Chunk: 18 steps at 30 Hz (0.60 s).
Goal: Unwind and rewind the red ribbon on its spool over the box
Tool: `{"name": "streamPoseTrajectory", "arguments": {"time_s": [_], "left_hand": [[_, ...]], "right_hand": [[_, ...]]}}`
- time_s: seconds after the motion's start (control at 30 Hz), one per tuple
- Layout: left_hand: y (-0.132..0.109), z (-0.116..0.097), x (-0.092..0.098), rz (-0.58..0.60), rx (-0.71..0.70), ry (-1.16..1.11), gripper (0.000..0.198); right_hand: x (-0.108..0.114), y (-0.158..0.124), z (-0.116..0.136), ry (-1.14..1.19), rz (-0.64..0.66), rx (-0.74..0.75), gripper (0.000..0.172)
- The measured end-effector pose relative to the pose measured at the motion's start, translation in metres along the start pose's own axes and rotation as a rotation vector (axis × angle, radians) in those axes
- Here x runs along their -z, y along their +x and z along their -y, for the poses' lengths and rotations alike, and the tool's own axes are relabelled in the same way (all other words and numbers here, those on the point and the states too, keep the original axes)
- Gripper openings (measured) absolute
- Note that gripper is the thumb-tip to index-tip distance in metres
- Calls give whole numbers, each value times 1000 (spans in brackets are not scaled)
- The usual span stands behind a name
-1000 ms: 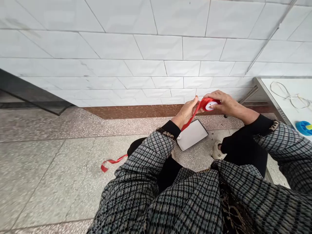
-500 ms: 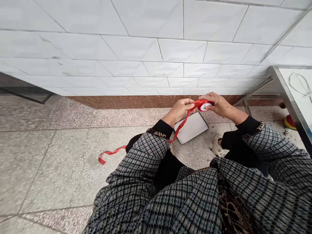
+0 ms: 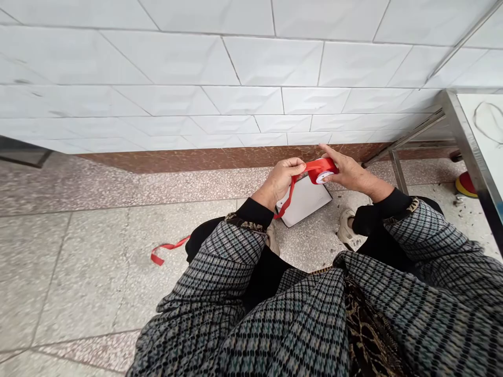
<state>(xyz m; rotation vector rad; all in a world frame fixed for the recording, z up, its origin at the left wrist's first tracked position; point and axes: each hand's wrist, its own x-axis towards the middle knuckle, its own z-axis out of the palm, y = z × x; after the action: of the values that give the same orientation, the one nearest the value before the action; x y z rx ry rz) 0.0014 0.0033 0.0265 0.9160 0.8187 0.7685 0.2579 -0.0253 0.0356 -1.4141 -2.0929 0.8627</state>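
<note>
Between the thumb and fingers of my left hand is pinched a red ribbon. The ribbon runs from there to a ribbon spool with a white end face, which my right hand grips by its sides. From the left hand the loose length hangs down and passes behind my left sleeve. Its free end shows past my left knee, over the floor. Below both hands a flat white rectangular board or box lid with a dark edge lies on the floor, partly covered by the ribbon.
A white tiled wall with a brown skirting stands ahead. On the right is a metal-framed table with a thin looped cord on top. A red and yellow object lies beneath it. Small dark debris is scattered over the speckled floor.
My left hand has drawn slightly away from the spool, and a longer flat stretch of ribbon shows between the hands. The spool has tilted a little. The camera view has shifted somewhat.
</note>
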Motion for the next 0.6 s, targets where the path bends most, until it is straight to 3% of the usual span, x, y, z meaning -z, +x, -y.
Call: {"name": "streamPoseTrajectory", "arguments": {"time_s": [0.2,0.33,0.6], "left_hand": [[-10,2,-8,-9,64,-83,44],[-18,2,-8,-25,47,-21,39],[-15,1,8,-12,53,137,29]], "right_hand": [[2,4,2,-96,-50,-14,81],[5,6,3,-123,-60,-34,63],[6,6,4,-166,-2,-8,53]]}}
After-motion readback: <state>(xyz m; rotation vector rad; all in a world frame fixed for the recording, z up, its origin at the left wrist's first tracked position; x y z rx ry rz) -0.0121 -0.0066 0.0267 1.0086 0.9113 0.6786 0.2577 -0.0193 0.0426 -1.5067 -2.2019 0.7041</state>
